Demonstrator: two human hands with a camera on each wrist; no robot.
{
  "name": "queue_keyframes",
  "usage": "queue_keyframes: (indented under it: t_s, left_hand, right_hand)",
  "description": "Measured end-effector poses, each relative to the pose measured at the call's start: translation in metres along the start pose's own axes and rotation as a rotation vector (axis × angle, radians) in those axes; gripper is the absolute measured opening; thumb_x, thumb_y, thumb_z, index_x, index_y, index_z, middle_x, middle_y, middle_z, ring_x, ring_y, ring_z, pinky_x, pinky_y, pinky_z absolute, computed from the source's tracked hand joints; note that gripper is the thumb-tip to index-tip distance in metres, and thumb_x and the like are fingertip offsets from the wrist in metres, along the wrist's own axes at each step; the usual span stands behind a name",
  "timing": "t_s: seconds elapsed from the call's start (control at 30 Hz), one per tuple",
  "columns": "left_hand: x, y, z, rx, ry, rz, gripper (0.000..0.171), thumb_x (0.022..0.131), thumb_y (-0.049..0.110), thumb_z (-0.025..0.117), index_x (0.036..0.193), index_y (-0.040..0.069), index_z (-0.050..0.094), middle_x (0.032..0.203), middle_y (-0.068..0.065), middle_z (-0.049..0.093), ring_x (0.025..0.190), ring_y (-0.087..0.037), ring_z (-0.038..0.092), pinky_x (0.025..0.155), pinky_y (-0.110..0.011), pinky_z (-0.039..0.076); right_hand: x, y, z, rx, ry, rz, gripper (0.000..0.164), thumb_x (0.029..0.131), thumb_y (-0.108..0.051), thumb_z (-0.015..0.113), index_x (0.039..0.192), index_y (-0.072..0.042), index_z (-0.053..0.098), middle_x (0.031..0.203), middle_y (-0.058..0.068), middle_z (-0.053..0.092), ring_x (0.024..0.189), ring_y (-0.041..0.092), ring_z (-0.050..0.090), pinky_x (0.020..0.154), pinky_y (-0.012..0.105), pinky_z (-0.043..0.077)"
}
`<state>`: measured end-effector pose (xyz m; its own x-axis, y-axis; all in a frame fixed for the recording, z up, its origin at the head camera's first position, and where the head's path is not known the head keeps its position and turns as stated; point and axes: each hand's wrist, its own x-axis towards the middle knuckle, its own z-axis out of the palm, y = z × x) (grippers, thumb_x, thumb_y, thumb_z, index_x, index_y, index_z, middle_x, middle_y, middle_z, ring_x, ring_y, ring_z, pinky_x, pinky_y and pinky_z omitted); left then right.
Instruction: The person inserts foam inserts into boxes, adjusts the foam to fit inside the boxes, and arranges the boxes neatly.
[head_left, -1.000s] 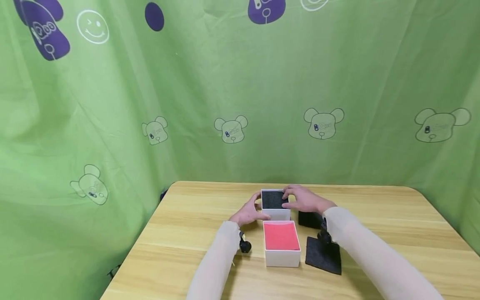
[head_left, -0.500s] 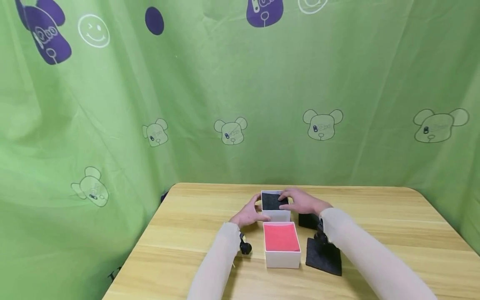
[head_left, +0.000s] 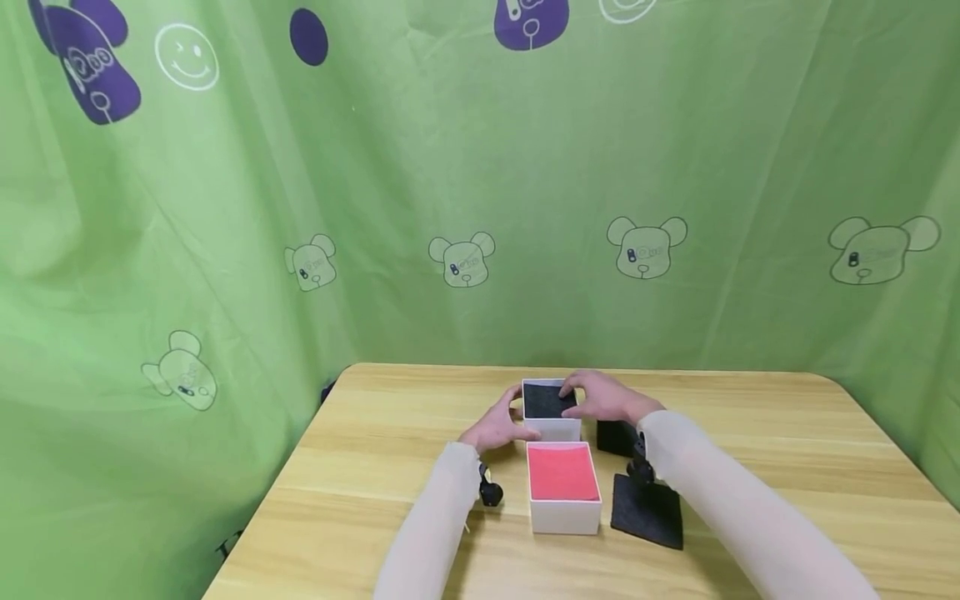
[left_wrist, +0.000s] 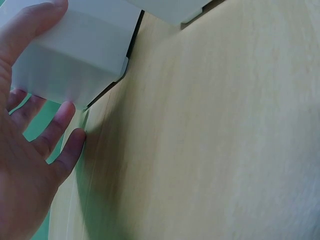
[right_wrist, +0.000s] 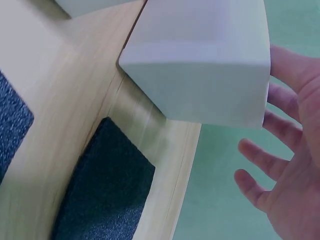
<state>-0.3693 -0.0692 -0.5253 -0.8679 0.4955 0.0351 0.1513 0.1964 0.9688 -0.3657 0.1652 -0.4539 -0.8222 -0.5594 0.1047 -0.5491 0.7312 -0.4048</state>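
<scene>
A white box (head_left: 551, 429) stands toward the back of the table, with a black foam sheet (head_left: 543, 400) inside its top. My left hand (head_left: 497, 425) holds this box from the left, thumb on its near face and fingers round the side. In the left wrist view the little and ring fingers spread below the box's far edge. My right hand (head_left: 603, 397) reaches over the right rim; its thumb and index fingertip touch the black sheet, a gap between them. The right wrist view shows its other fingers spread beside the box, while the thumb is hidden.
A second white box (head_left: 566, 517) with a red sheet (head_left: 562, 473) in it stands directly in front. To the right lie two black foam pieces, one nearer (head_left: 647, 512) and one farther (head_left: 617, 437), partly under the right forearm. A green curtain (head_left: 555, 167) hangs behind the table.
My right fingertips have shifted slightly left over the black sheet, whose far right edge now shows a strip of white box interior. The left hand stays in place.
</scene>
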Motion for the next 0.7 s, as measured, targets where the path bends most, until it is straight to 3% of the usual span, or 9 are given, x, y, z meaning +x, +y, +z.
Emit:
queue_keyframes:
  t_s: [0.23, 0.5, 0.7]
  left_hand:
    - [0.002, -0.004, -0.002, -0.002, 0.001, -0.011, 0.097, 0.073, 0.002, 0.080, 0.148, 0.016, 0.022, 0.146, -0.002, 0.034, 0.105, -0.016, 0.059, 0.084, -0.029, 0.050]
    - [0.003, -0.003, -0.002, 0.025, 0.004, 0.007, 0.094, 0.074, 0.003, 0.080, 0.147, 0.017, 0.023, 0.147, -0.004, 0.032, 0.107, -0.016, 0.057, 0.085, -0.029, 0.050]
    - [0.000, -0.001, -0.001, 0.030, 0.000, 0.000, 0.094, 0.073, 0.001, 0.079, 0.147, 0.017, 0.023, 0.146, -0.003, 0.034, 0.106, -0.015, 0.058, 0.084, -0.028, 0.050]
  right_hand:
    - [0.004, 0.002, 0.006, 0.006, 0.007, -0.035, 0.035, 0.082, -0.032, 0.073, 0.108, -0.009, 0.069, 0.120, 0.014, 0.059, 0.114, 0.034, 0.051, 0.097, 0.051, 0.040]
    - [0.016, -0.001, 0.008, -0.018, 0.017, -0.164, 0.036, 0.082, -0.030, 0.074, 0.109, -0.007, 0.068, 0.114, 0.012, 0.062, 0.105, 0.030, 0.056, 0.091, 0.048, 0.045]
    - [0.019, -0.006, 0.010, -0.044, -0.029, -0.172, 0.035, 0.083, -0.027, 0.073, 0.113, -0.010, 0.068, 0.121, 0.012, 0.059, 0.112, 0.032, 0.052, 0.096, 0.051, 0.041]
